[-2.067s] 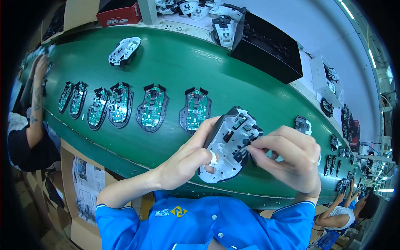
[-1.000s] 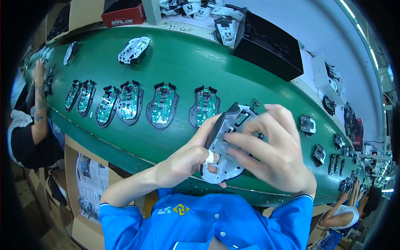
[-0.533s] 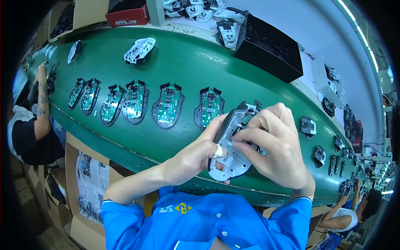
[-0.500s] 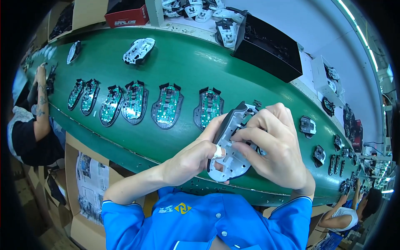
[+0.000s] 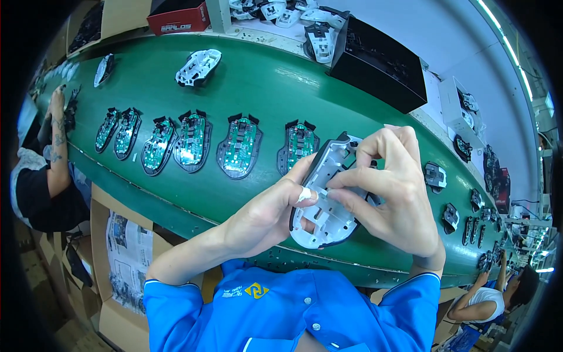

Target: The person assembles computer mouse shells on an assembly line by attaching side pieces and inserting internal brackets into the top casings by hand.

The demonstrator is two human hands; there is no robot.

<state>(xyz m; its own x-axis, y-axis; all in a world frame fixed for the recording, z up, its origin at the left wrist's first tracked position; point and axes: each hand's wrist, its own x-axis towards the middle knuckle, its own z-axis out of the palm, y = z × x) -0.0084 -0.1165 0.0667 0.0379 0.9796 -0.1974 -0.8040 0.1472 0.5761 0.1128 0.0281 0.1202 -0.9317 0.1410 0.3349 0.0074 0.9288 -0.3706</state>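
Since two seconds ago, our right hand [image 5: 390, 190] has moved from the right side of the shell [image 5: 326, 226] to its middle. We see that the shell is hollow and round at the bottom, pale inside and dark outside, with little bumps, slots and holes. It is up in the air, above the near part of the table [image 5: 275, 79], tilted, with its open side facing us. Our left hand [image 5: 267, 214] is clamped on its left side, with the thumb inside and a white wrap [image 5: 305, 195] on that thumb. Our right thumb and pointing finger are close together inside the shell; we cannot tell if they pinch a small part.

We see that the table is green and shiny. Six dark bases with green boards [image 5: 240, 148] lie in a row to the left. Past them lies a white piece [image 5: 198, 67]. A big black box [image 5: 381, 67] stands at the far side, and a red box [image 5: 177, 20] is at the far left. Other people are near us, one on the left [image 5: 44, 182], one on the right [image 5: 481, 305].
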